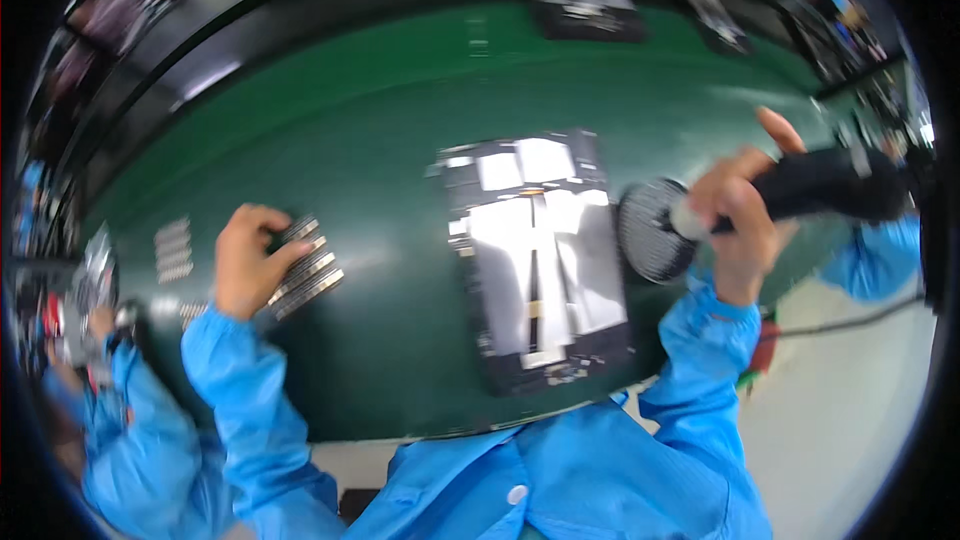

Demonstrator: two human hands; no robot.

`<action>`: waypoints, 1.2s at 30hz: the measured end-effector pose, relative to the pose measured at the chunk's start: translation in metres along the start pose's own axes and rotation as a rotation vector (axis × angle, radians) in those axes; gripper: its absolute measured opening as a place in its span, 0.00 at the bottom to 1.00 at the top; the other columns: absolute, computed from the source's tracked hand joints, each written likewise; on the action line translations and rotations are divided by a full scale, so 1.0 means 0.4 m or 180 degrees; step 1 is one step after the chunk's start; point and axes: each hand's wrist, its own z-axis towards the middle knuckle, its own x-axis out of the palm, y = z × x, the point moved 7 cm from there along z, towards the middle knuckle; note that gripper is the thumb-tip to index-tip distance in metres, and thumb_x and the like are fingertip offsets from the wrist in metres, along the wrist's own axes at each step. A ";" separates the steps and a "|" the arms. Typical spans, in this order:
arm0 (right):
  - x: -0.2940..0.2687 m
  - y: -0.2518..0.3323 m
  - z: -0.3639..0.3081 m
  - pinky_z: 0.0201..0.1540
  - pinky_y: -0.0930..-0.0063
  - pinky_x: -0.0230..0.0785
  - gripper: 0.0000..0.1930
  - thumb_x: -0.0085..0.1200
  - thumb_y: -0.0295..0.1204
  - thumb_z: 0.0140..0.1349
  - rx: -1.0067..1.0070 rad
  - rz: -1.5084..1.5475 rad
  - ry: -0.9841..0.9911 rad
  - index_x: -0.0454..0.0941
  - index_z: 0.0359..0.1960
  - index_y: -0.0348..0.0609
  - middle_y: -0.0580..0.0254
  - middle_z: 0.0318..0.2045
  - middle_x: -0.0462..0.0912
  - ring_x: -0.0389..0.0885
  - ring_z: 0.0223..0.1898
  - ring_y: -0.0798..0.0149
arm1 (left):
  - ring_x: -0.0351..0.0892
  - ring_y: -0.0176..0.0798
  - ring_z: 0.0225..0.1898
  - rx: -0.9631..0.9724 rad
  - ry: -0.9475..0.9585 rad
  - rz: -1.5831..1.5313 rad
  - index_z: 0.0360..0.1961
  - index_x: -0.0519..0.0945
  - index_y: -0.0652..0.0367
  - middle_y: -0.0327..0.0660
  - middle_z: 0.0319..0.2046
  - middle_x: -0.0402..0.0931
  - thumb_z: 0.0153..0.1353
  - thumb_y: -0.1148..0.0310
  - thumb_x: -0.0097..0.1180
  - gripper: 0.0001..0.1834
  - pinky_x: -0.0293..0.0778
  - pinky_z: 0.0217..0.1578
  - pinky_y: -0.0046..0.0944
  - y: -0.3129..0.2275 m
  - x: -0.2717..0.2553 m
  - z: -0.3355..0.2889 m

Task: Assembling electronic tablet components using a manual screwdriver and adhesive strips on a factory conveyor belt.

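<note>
Green workbench top (390,120). On it: flat black board (605,342) with glossy pale panels (500,275), mid-bench; row of metallic strips (312,278), left; smaller pale strips (173,250) farther left, blurred.

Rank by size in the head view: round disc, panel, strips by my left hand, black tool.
1. Panel
2. Black tool
3. Round disc, strips: too close to rank; left hand partly hides the strips.

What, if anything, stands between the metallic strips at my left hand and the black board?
Nothing visible does: only green tabletop lies between the strips at the left hand and the black board. The round dark dish is beyond the board's right edge.
</note>
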 end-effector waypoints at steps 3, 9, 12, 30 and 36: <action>-0.061 -0.033 0.008 0.19 0.76 0.67 0.21 0.60 0.17 0.49 0.0022 0.0238 -0.0215 0.66 0.44 0.36 0.61 0.17 0.75 0.73 0.16 0.69 | 0.73 0.33 0.30 -0.0196 0.0121 -0.0105 0.29 0.76 0.63 0.37 0.27 0.73 0.38 0.77 0.70 0.16 0.70 0.30 0.31 -0.021 0.001 -0.002; -0.117 -0.058 0.008 0.17 0.80 0.66 0.17 0.64 0.16 0.47 0.0010 0.0110 -0.0432 0.69 0.36 0.38 0.63 0.17 0.76 0.74 0.15 0.72 | 0.71 0.25 0.27 -0.0600 0.0459 -0.1299 0.28 0.74 0.63 0.34 0.24 0.73 0.41 0.85 0.64 0.14 0.69 0.29 0.24 -0.020 0.054 0.042; -0.116 -0.069 0.012 0.17 0.82 0.65 0.16 0.64 0.16 0.47 0.0044 -0.0031 -0.0387 0.70 0.34 0.36 0.64 0.17 0.77 0.74 0.15 0.74 | 0.70 0.23 0.26 -0.0592 0.0432 -0.1468 0.30 0.72 0.62 0.33 0.25 0.72 0.43 0.87 0.62 0.15 0.68 0.29 0.22 -0.015 0.061 0.041; -0.102 -0.110 0.020 0.16 0.82 0.64 0.15 0.64 0.17 0.48 0.0380 -0.0243 -0.0169 0.69 0.33 0.37 0.64 0.15 0.76 0.74 0.14 0.74 | 0.68 0.29 0.29 0.0292 -0.0040 -0.0812 0.29 0.77 0.68 0.37 0.26 0.70 0.46 0.82 0.62 0.08 0.66 0.31 0.27 -0.057 0.070 0.012; -0.096 -0.109 0.015 0.17 0.81 0.66 0.16 0.62 0.14 0.48 0.0287 -0.0266 -0.0018 0.67 0.35 0.37 0.61 0.15 0.76 0.74 0.14 0.72 | 0.71 0.32 0.30 0.0655 -0.0012 -0.0627 0.27 0.79 0.67 0.40 0.28 0.73 0.45 0.82 0.62 0.06 0.67 0.32 0.29 -0.089 0.059 0.016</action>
